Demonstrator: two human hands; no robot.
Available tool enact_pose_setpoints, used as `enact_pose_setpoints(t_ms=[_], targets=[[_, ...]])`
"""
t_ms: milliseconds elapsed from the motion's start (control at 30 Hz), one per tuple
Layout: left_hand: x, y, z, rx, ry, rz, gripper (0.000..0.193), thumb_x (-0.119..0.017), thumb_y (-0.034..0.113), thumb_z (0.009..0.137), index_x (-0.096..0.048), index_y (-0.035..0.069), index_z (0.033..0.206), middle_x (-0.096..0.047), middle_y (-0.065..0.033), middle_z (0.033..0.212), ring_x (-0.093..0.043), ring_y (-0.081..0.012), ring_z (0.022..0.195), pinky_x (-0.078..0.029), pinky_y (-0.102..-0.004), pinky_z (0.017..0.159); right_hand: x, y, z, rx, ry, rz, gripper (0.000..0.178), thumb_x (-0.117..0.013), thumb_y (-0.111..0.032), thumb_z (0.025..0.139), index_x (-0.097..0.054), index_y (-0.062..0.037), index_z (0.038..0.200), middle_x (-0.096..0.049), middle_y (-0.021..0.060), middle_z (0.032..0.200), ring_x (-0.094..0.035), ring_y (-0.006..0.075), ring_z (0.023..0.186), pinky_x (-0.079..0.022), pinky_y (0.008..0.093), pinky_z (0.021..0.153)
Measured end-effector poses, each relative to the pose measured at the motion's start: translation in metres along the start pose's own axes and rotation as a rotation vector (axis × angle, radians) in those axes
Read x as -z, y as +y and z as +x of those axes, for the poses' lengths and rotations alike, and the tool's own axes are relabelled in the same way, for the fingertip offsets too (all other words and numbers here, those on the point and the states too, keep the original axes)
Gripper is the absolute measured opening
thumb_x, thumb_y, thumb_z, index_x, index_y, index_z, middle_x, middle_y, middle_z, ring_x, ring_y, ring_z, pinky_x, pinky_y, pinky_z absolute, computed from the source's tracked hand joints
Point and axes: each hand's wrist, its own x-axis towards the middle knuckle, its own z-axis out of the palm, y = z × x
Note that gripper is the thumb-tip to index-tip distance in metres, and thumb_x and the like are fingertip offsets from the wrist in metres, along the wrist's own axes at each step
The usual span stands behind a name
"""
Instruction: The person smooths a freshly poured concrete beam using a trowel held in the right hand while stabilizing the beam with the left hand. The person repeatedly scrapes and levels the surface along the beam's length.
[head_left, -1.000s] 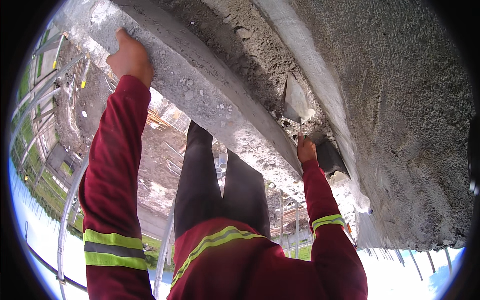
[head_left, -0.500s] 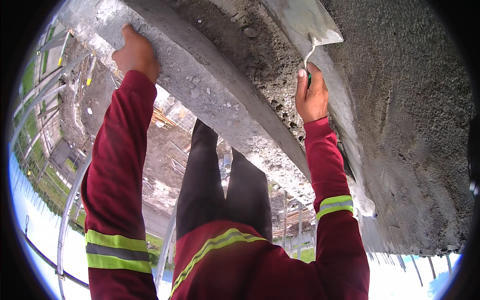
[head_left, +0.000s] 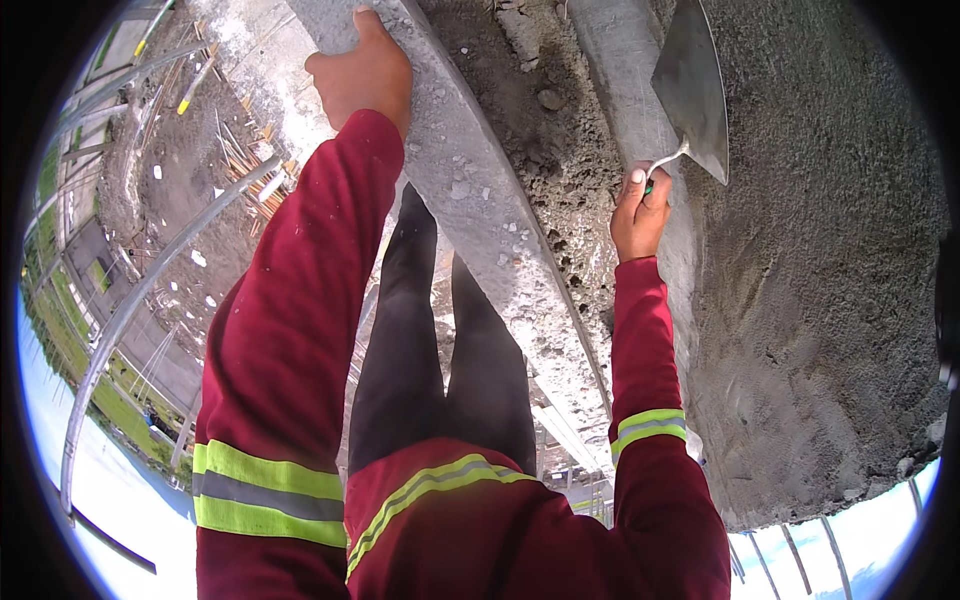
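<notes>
One view, from the head camera, shows both of the person's arms in dark red sleeves with yellow and grey reflective bands, reaching up from the lower edge.

Left hand (head_left: pixel 365 75): at 11 o'clock in the picture, fingers curled over the top of a pale concrete ledge (head_left: pixel 480 215), gripping its edge. It holds no loose thing; the palm lies against the concrete.

Right hand (head_left: pixel 640 210): just right of centre, toward 1 o'clock, closed around the handle of a trowel (head_left: pixel 695 85). Only a sliver of green handle shows between the fingers; the thin bent neck of the tool rises from the fist toward 1 o'clock and joins the blade.

Trowel: a pointed, flat grey metal blade, at 12 to 1 o'clock from the right hand, near the upper edge of the picture. It lies over the border between a smooth grey band and the rough mortar surface (head_left: pixel 820 300); whether the blade touches the mortar cannot be told.

Mortar surface: coarse, dark grey, filling the right side from 1 to 4 o'clock. Between it and the concrete ledge runs a strip of crumbly, pitted material (head_left: pixel 555 140) with small lumps.

Legs (head_left: pixel 440 350): two in black trousers, at the centre, between the arms.

Ground (head_left: pixel 150 200): at 9 to 11 o'clock, far below, with bare earth, scattered sticks and curved metal rails (head_left: pixel 130 310).
</notes>
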Motion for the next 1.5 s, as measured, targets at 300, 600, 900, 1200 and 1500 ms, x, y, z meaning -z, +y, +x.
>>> enact_pose_setpoints(t_ms=[300,600,900,1200,1500], targets=[[0.0,0.0,-0.001,-0.022,0.042,0.033,0.1,-0.061,0.068,0.093,-0.039,-0.01,0.152,-0.057,-0.0326,0.146,-0.058,-0.0462,0.136,-0.046,-0.0498,0.113,-0.02,-0.013,0.006,-0.182,-0.107,-0.226,0.037,-0.052,-0.039,0.112,-0.056,-0.0024,0.119,-0.072,0.0265,0.083,-0.068,0.0507,0.077,-0.05,0.0599,0.071],[-0.003,0.001,0.006,-0.017,0.075,0.1,0.087,-0.062,0.067,0.092,-0.049,-0.007,0.136,-0.063,-0.026,0.133,-0.066,-0.0442,0.119,-0.051,-0.0546,0.101,-0.031,-0.022,0.027,-0.236,-0.269,-0.399,0.052,-0.048,-0.048,0.111,-0.063,0.0009,0.121,-0.071,0.0351,0.101,-0.067,0.0567,0.101,-0.051,0.0613,0.089],[0.0,0.009,0.003,0.049,0.042,0.052,0.098,-0.064,0.067,0.091,-0.043,-0.009,0.15,-0.059,-0.0295,0.144,-0.059,-0.0451,0.133,-0.047,-0.0503,0.111,-0.03,-0.019,0.017,-0.366,-0.252,-0.433,0.047,-0.051,-0.047,0.11,-0.064,-0.0041,0.122,-0.073,0.0306,0.093,-0.069,0.0547,0.089,-0.051,0.0604,0.081],[-0.009,0.006,0.006,0.05,0.095,0.156,0.092,-0.061,0.069,0.092,-0.047,-0.006,0.143,-0.061,-0.0254,0.141,-0.066,-0.0441,0.123,-0.051,-0.0536,0.104,-0.025,-0.02,0.026,-0.063,0.148,0.378,0.037,-0.059,-0.03,0.11,-0.057,0.0032,0.094,-0.054,0.012,0.068,-0.049,0.0137,0.061,-0.041,0.0347,0.058],[-0.009,0.008,0.005,0.046,0.101,0.172,0.091,-0.06,0.069,0.093,-0.047,-0.006,0.143,-0.061,-0.0273,0.141,-0.065,-0.0444,0.124,-0.05,-0.0536,0.105,-0.04,-0.012,0.025,-0.32,-0.177,-0.158,0.047,-0.058,-0.038,0.106,-0.068,0.0048,0.091,-0.068,0.0227,0.075,-0.063,0.0387,0.065,-0.049,0.051,0.07]])
